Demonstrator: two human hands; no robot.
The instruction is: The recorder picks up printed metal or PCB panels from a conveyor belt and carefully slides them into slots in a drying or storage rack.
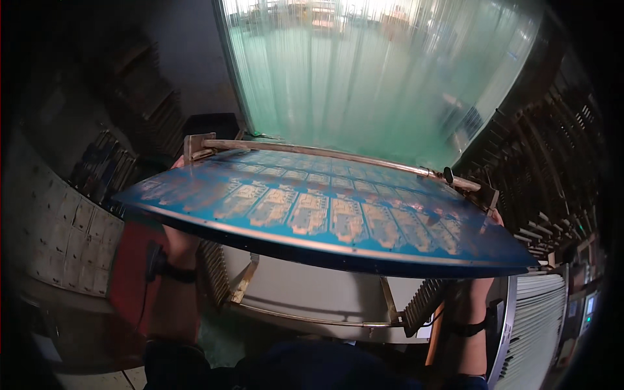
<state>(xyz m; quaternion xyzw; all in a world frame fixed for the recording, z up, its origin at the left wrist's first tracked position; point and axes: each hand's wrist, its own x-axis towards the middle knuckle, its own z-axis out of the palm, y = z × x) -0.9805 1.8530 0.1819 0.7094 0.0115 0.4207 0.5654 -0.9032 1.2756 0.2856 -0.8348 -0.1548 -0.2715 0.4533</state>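
A wide blue panel with rows of copper-coloured circuit patterns [330, 211] spans the view, its near edge raised toward me. My left hand [179, 238] reaches beneath its left end, with a bit of finger showing at the far left edge. At the right edge, fingertips of my right hand [496, 217] show; the rest is behind the panel. Both hands appear closed on its sides, though the grip is mostly hidden. A metal rack [318, 320] with slotted sides stands beneath. Its far rod [325, 153] runs along the panel's far edge, with a block at each end.
A translucent strip curtain [364, 84] hangs beyond the rack. Dark slotted racks [520, 162] line the right side. A stack of pale sheets [536, 328] stands at lower right. Pale panels [65, 234] and a red surface [130, 273] are at left.
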